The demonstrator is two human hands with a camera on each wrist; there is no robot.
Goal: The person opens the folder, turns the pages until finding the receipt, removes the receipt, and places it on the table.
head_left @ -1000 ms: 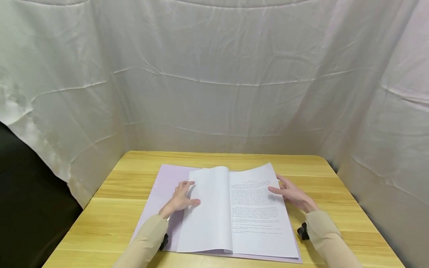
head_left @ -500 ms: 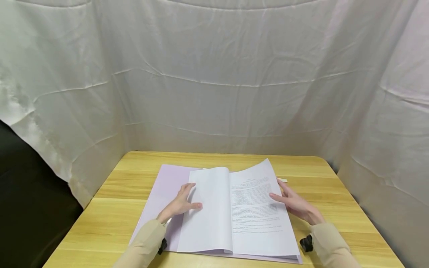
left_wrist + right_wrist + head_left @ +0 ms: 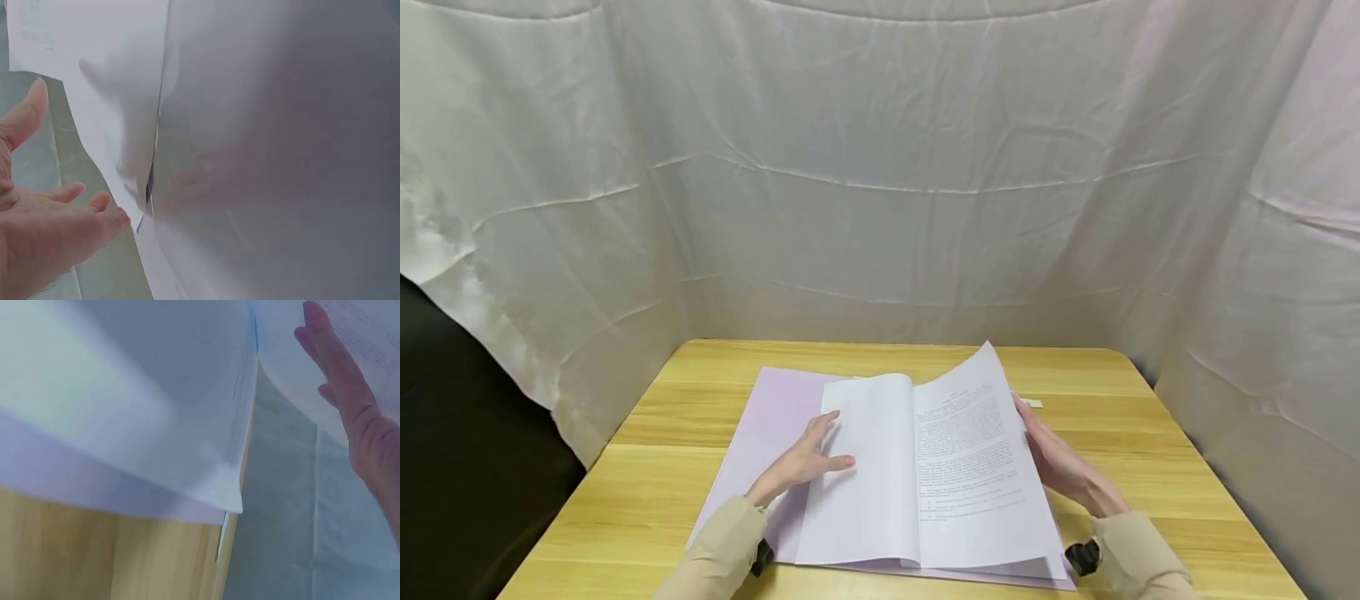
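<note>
A lavender folder (image 3: pixel 782 417) lies open on the wooden table, with white sheets inside. Blank white backs of turned sheets (image 3: pixel 861 475) curve over its left part. On the right a printed page (image 3: pixel 966 475) is lifted along its outer side, its far corner raised. My left hand (image 3: pixel 801 460) is at the left edge of the turned sheets, fingers extended and thumb spread over the paper. Behind the lifted page's right edge is my right hand (image 3: pixel 1063 468), its thumb hidden; the right wrist view shows its straight fingers (image 3: pixel 340 369) against a printed sheet.
A small pale tab (image 3: pixel 1032 403) sticks out beyond the papers at the right. Grey cloth (image 3: pixel 880 233) hangs around the back and sides of the table (image 3: pixel 625 467). Dark material (image 3: pixel 467 450) shows at the far left.
The printed page's right side has risen and leans further left. My right thumb has gone from the page's front to out of sight behind it. The left hand has hardly moved.
</note>
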